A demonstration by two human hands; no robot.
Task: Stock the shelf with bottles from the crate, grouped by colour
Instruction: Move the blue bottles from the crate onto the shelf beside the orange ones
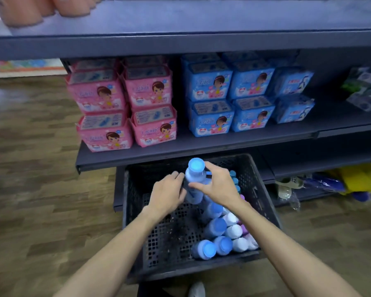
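Wood-look floor [41,189] under a black crate [137,211] before dark shelves [180,146]; both hands, left [166,195] and right [220,186], fingers curled, grip a blue bottle [194,176].

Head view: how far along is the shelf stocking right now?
Done: no bottles show on the dark grey shelf; only pink and blue packs stand there. In hand: the left hand and right hand grip one blue-capped bottle above the black plastic crate. Left: the blue, white and purple bottles lying along the crate's right side.

Pink packs [124,103] beside blue packs [231,97] (stacked two high), yellow bag [360,176], wood-pattern floor [30,168].
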